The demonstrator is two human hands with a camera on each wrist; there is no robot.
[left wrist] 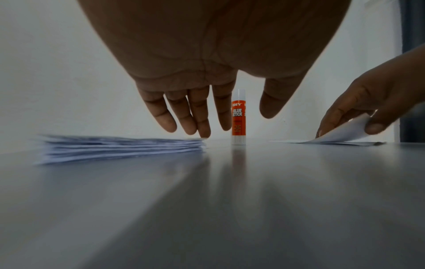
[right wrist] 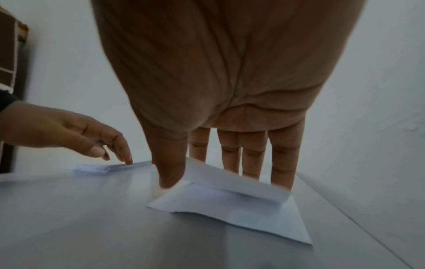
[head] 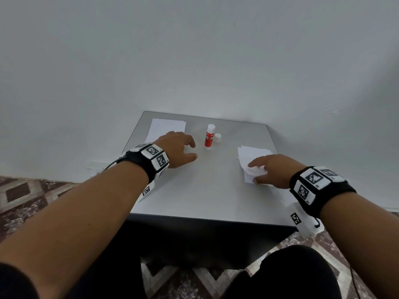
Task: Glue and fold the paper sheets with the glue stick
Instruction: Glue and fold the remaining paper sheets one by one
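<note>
A stack of white paper sheets (head: 166,128) lies at the table's back left. My left hand (head: 193,150) hovers over the stack's near right corner with straight fingers, one fingertip (left wrist: 204,134) touching the top edge. The red and white glue stick (head: 209,137) stands upright and uncapped in the middle, just right of that hand, with its white cap (head: 218,138) beside it. At the right, my right hand (head: 254,172) pinches a folded sheet (right wrist: 232,182) between thumb and fingers, its edge lifted off the pile of folded sheets (head: 252,155) below.
The grey table (head: 205,190) stands against a white wall, and its front half is bare. Patterned carpet (head: 26,197) lies on both sides. My dark-clothed knees (head: 291,275) are below the front edge.
</note>
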